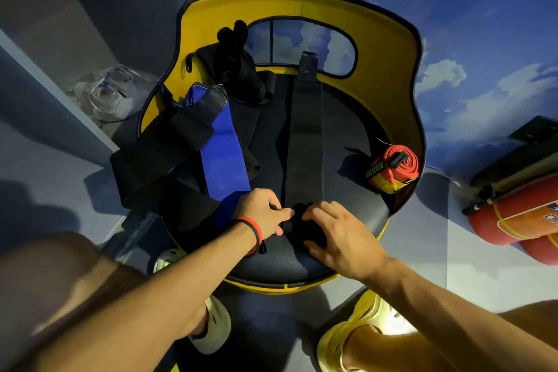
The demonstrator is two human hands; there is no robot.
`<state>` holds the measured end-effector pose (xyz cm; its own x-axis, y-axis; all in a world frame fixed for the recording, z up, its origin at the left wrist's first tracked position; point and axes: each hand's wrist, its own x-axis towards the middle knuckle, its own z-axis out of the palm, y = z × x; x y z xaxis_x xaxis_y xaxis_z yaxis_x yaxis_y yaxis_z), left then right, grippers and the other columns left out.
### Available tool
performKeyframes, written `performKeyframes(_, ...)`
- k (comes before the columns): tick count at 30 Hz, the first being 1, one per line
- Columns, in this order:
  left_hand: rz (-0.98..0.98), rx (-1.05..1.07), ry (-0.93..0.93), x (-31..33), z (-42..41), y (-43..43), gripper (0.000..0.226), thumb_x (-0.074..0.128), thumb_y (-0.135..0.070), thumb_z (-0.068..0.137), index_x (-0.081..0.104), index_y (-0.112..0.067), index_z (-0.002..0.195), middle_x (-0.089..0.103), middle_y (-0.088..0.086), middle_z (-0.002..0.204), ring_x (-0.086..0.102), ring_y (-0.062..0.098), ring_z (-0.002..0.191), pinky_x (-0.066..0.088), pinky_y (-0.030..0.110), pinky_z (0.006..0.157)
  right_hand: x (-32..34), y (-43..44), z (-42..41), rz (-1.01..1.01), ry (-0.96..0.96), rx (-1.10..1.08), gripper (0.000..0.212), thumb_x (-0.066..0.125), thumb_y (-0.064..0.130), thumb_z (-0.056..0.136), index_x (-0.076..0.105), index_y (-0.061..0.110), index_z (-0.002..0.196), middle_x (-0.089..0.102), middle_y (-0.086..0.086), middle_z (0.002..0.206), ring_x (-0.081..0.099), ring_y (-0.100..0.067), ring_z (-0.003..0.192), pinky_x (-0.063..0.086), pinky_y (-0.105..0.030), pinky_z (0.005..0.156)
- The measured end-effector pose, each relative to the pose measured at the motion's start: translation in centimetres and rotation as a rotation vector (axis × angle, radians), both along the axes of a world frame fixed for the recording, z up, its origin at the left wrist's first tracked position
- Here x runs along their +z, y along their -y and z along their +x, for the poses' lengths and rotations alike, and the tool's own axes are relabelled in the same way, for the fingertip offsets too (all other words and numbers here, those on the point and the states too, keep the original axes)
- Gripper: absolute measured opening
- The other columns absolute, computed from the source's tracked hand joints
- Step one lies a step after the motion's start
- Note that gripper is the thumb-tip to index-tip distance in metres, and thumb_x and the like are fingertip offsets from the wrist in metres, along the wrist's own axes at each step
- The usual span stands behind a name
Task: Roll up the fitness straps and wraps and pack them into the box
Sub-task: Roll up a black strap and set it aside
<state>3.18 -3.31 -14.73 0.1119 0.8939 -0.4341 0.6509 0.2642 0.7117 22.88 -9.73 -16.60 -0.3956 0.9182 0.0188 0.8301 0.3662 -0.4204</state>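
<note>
A long black wrap (305, 142) lies stretched flat down the middle of the dark round seat (356, 133) of a yellow chair. Its near end is bunched into a small roll between my hands. My left hand (262, 213) pinches the roll's left side, and my right hand (335, 229) curls over its right side. A blue wrap (225, 157) lies to the left, partly under black wraps (157, 160) draped over the seat's edge. A rolled red and yellow strap (394, 167) rests at the seat's right side. A black glove-like item (238, 69) sits at the back.
The yellow chair back (389, 48) curves round the seat. A clear plastic container (108, 93) stands on the floor at the left. A red cylinder (519, 214) lies at the right. My feet in pale shoes (362, 332) are under the seat's front edge.
</note>
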Motion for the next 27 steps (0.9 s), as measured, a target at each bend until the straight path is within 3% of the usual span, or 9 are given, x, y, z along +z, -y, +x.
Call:
performKeyframes(4,0.097,-0.087,-0.092,-0.2,-0.1,0.1,0.017,0.073,-0.038,0.089,0.066,-0.023,0.084,0.070,-0.004,0.071,0.071,0.008,0.060,0.060,0.029,0.061,0.0,-0.6,0.1,0.073,0.057,-0.010,0.031,0.071,0.032,0.085,0.064,0.022,0.114,0.056,0.002,0.114,0.052,-0.024,0.092,0.051,-0.041,0.077)
performKeyframes(6,0.227,-0.190,-0.213,-0.3,0.1,0.2,0.017,0.067,-0.039,0.093,0.068,-0.023,0.089,0.069,-0.005,0.084,0.068,0.010,0.071,0.060,0.031,0.066,0.2,-1.1,0.2,0.072,0.056,0.010,0.030,0.068,0.033,0.088,0.068,0.021,0.115,0.060,0.002,0.111,0.053,-0.022,0.089,0.052,-0.038,0.077)
performKeyframes(8,0.333,-0.290,-0.283,0.1,0.3,0.1,0.016,0.063,-0.037,0.096,0.069,-0.023,0.096,0.062,-0.007,0.103,0.063,0.010,0.082,0.054,0.024,0.067,0.2,-1.5,0.7,0.042,0.031,-0.002,0.034,0.066,0.036,0.092,0.070,0.021,0.122,0.064,0.002,0.114,0.058,-0.021,0.095,0.053,-0.033,0.082)
performKeyframes(11,0.277,-0.313,-0.167,0.5,-0.3,-0.7,0.009,0.071,-0.036,0.090,0.071,-0.027,0.092,0.061,-0.010,0.102,0.062,0.008,0.088,0.049,0.018,0.068,0.2,-2.3,1.1,-0.018,0.021,-0.009,0.041,0.057,0.043,0.096,0.071,0.022,0.129,0.065,0.002,0.119,0.060,-0.020,0.104,0.053,-0.032,0.091)
performKeyframes(15,0.138,-0.242,-0.058,0.0,-1.1,-0.8,0.026,0.085,-0.038,0.075,0.073,-0.034,0.097,0.067,-0.013,0.099,0.063,0.008,0.089,0.056,0.026,0.075,0.2,-2.9,1.1,-0.048,0.006,-0.019,0.040,0.057,0.040,0.100,0.067,0.023,0.134,0.065,0.001,0.122,0.059,-0.022,0.110,0.049,-0.032,0.096)
performKeyframes(18,0.177,-0.178,-0.078,-0.2,-0.8,-0.6,0.028,0.082,-0.041,0.078,0.073,-0.033,0.104,0.066,-0.012,0.090,0.063,0.007,0.085,0.050,0.018,0.065,0.3,-2.8,0.9,-0.022,-0.067,-0.088,0.028,0.061,0.037,0.099,0.061,0.025,0.125,0.066,0.003,0.116,0.060,-0.023,0.104,0.050,-0.035,0.089)
performKeyframes(21,0.161,-0.112,-0.021,-0.2,-0.8,-1.0,0.027,0.081,-0.040,0.079,0.073,-0.028,0.102,0.068,-0.013,0.091,0.063,0.004,0.088,0.052,0.018,0.067,0.0,-2.5,0.7,0.032,-0.097,-0.139,0.017,0.062,0.037,0.099,0.059,0.026,0.111,0.065,0.005,0.104,0.061,-0.022,0.096,0.051,-0.035,0.079)
performKeyframes(24,0.130,-0.057,0.013,-0.2,-0.5,-0.9,0.023,0.081,-0.035,0.080,0.074,-0.024,0.099,0.070,-0.012,0.085,0.066,0.003,0.082,0.055,0.021,0.067,-0.6,-2.3,0.8,0.053,-0.132,-0.161,0.026,0.070,0.036,0.094,0.064,0.022,0.116,0.057,0.002,0.118,0.059,-0.018,0.104,0.054,-0.030,0.085)
performKeyframes(27,0.104,0.005,0.058,-0.6,-0.3,-1.2,0.018,0.080,-0.030,0.083,0.076,-0.020,0.097,0.075,-0.007,0.082,0.073,0.007,0.076,0.063,0.033,0.074,-1.0,-2.4,0.7,0.054,-0.092,-0.191,0.044,0.080,0.029,0.087,0.067,0.019,0.128,0.052,-0.001,0.122,0.058,-0.020,0.107,0.054,-0.028,0.090)
